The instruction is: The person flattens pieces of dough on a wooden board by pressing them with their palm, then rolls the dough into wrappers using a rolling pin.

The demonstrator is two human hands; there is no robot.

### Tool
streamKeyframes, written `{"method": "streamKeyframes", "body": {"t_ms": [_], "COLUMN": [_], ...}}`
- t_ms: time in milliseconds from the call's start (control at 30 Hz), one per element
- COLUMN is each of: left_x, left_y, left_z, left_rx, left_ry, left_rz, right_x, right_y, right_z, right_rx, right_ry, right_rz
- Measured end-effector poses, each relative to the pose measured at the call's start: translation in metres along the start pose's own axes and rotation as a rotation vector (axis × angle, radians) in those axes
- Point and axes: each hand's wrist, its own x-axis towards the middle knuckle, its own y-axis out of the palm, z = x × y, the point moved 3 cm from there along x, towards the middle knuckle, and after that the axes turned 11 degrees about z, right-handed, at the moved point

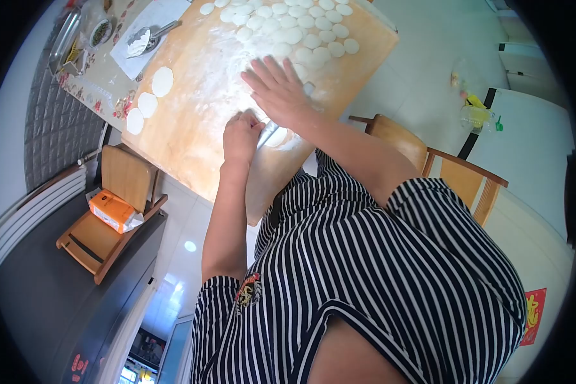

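My right hand (278,93) lies with fingers stretched out across a grey rolling pin (270,133), its far end showing past the palm. Under the pin is a round dough wrapper (278,137), partly covered by the pin and hands. Closer to the pin's near end, my left hand (241,136) is closed, its fingers curled and pinching at the wrapper's edge. Both hands are over a floured wooden board (179,141).
Several flat dough rounds (291,35) cover the board's far part; three larger ones, including a dough round (162,82), lie at its left edge. Beyond sit a scoop of flour (139,43) and a bowl (100,32). Wooden chairs (127,176) flank the table, one holding an orange package (113,210).
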Motion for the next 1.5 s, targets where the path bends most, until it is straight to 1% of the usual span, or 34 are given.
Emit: {"method": "streamKeyframes", "body": {"t_ms": [33, 100, 133, 167, 200, 233, 300, 333, 400, 433, 500, 533, 567, 633, 667, 700, 733, 767, 800, 867, 933, 1000, 1033, 1067, 1100, 1167, 1200, 1233, 1300, 1333, 1367, 1433, 1500], "left_x": [-0.003, -0.011, -0.019, -0.029, -0.034, -0.035, -0.040, -0.036, -0.022, -0.017, -0.004, 0.000, 0.000, -0.006, -0.012, -0.022, -0.030, -0.036, -0.042, -0.047, -0.040, -0.029, -0.022, -0.017, -0.010, -0.005, -0.010, -0.014, -0.024, -0.032, -0.037, -0.046, -0.047], "left_y": [0.003, 0.006, 0.005, 0.004, 0.005, 0.008, 0.019, 0.017, 0.016, 0.009, -0.008, -0.004, -0.003, -0.006, -0.005, -0.005, -0.004, 0.000, 0.003, 0.011, 0.002, -0.006, -0.010, -0.012, -0.010, -0.007, -0.005, -0.003, 0.000, 0.003, 0.006, 0.011, 0.007], "left_z": [0.003, 0.006, 0.002, 0.001, 0.003, 0.007, 0.022, 0.024, 0.023, 0.019, 0.006, 0.010, 0.012, 0.011, 0.012, 0.016, 0.020, 0.025, 0.030, 0.040, 0.035, 0.023, 0.012, 0.007, 0.009, 0.010, 0.010, 0.014, 0.023, 0.027, 0.033, 0.044, 0.038], "left_rx": [0.000, -0.026, -0.029, -0.174, -0.316, -0.315, -0.665, -0.662, -0.694, -0.687, -0.236, -0.134, -0.133, 0.032, 0.031, -0.082, -0.197, -0.200, -0.302, -0.463, -0.412, -0.367, -0.298, -0.228, -0.229, -0.013, -0.024, -0.024, -0.088, -0.209, -0.213, -0.519, -0.526], "left_ry": [0.002, -0.046, -0.040, -0.156, -0.271, -0.265, -0.323, -0.324, -0.287, -0.292, -0.334, -0.227, -0.226, -0.114, -0.110, -0.201, -0.291, -0.284, -0.300, -0.318, -0.293, -0.276, -0.247, -0.218, -0.224, -0.089, -0.005, -0.003, -0.133, -0.262, -0.254, -0.287, -0.274], "left_rz": [0.001, -0.060, -0.060, -0.041, -0.023, -0.024, -0.040, -0.039, 0.079, 0.080, 0.237, 0.149, 0.145, 0.042, 0.044, 0.024, 0.002, 0.005, 0.050, 0.121, 0.151, 0.172, 0.122, 0.071, 0.065, 0.073, -0.025, -0.028, -0.053, -0.056, -0.055, 0.093, 0.109], "right_x": [-0.016, -0.057, -0.082, -0.108, -0.118, -0.120, -0.125, -0.113, -0.065, -0.042, -0.009, -0.009, -0.010, -0.024, -0.046, -0.068, -0.092, -0.117, -0.126, -0.125, -0.107, -0.058, -0.036, -0.013, -0.003, -0.007, -0.011, -0.024, -0.070, -0.094, -0.116, -0.125, -0.117], "right_y": [-0.004, -0.009, -0.013, -0.013, -0.017, -0.017, -0.019, -0.020, -0.013, -0.009, -0.006, -0.006, -0.007, -0.007, -0.007, -0.007, -0.010, -0.015, -0.020, -0.018, -0.022, -0.018, -0.013, -0.009, -0.006, -0.005, -0.004, -0.004, -0.006, -0.013, -0.020, -0.023, -0.017], "right_z": [-0.001, -0.009, -0.014, -0.019, -0.021, -0.023, -0.023, -0.021, -0.012, -0.006, 0.000, 0.001, 0.002, 0.003, -0.002, -0.006, -0.012, -0.016, -0.018, -0.019, -0.014, -0.003, 0.002, 0.006, 0.007, 0.009, 0.009, 0.006, -0.005, -0.009, -0.012, -0.016, -0.015], "right_rx": [-0.001, 0.034, 0.027, 0.091, 0.154, 0.150, 0.194, 0.197, 0.003, 0.012, 0.017, 0.018, 0.044, 0.071, 0.042, 0.012, 0.006, 0.064, 0.122, 0.112, 0.105, 0.005, 0.012, 0.024, 0.035, 0.042, 0.045, 0.042, 0.082, 0.074, 0.130, 0.184, 0.196], "right_ry": [0.001, -0.008, -0.005, -0.029, -0.054, -0.051, -0.078, -0.076, -0.140, -0.138, -0.071, -0.072, -0.056, -0.035, -0.033, -0.030, -0.026, -0.038, -0.054, -0.069, -0.079, -0.131, -0.136, -0.104, -0.074, -0.051, -0.019, -0.020, -0.057, -0.052, -0.073, -0.093, -0.106], "right_rz": [0.000, 0.100, 0.099, 0.134, 0.165, 0.160, 0.119, 0.117, 0.090, 0.088, 0.003, 0.000, -0.025, -0.047, 0.066, 0.178, 0.179, 0.185, 0.190, 0.178, 0.163, 0.118, 0.119, 0.056, -0.008, -0.007, -0.006, -0.007, 0.258, 0.259, 0.269, 0.280, 0.252]}}
